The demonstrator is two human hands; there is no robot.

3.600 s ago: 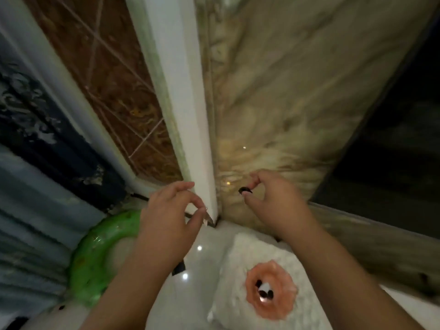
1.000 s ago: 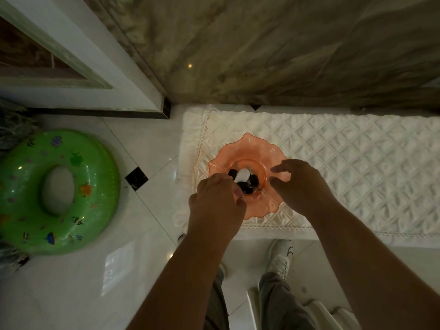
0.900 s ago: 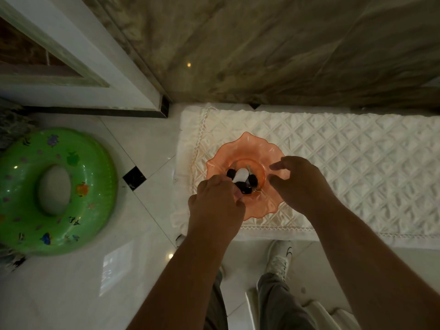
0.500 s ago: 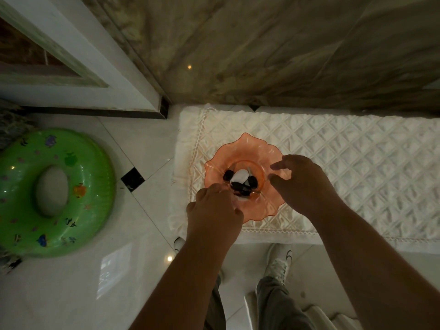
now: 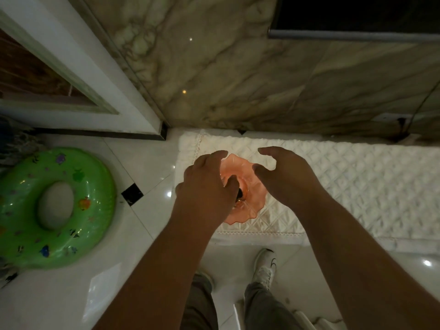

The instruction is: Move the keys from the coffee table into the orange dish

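The orange dish (image 5: 247, 167), translucent with a wavy rim, sits on a white quilted cloth (image 5: 357, 186). A dark bit of the keys (image 5: 241, 193) shows in its centre; the rest is hidden under my left hand. My left hand (image 5: 207, 184) hovers over the dish's left half, fingers spread and curved, holding nothing I can see. My right hand (image 5: 285, 177) is above the dish's right edge, fingers apart and curled, empty.
A green inflatable ring (image 5: 54, 208) lies on the glossy white floor (image 5: 142, 163) at the left. A marble wall (image 5: 238, 67) rises behind the cloth, with a white door frame (image 5: 78, 67) to its left. My shoes (image 5: 265, 265) stand below the cloth's front edge.
Both hands have lifted and spread open over the dish. My left hand now covers most of the keys that showed in the bowl before. The view has shifted slightly.
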